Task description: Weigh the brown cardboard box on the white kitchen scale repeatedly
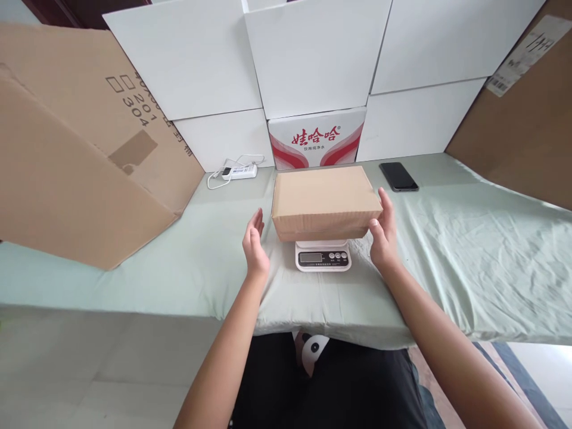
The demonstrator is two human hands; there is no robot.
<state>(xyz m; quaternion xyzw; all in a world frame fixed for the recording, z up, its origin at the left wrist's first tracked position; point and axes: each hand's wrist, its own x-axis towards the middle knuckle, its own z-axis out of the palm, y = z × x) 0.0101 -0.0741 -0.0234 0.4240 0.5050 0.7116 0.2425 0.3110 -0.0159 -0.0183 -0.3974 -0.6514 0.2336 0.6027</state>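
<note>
Our right hand (383,233) open, fingers touching right end of cardboard box (325,201); our left hand (254,245) open, just beside left end, apart. Box at frame centre, atop white kitchen scale (322,256) on green-sheeted table (469,250). Black phone (398,176) upper right.

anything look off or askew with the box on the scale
Nothing is damaged or spilled. The cardboard box sits level on the small scale but overhangs it on both sides. The right hand touches its end; the left hand is just clear.
</note>
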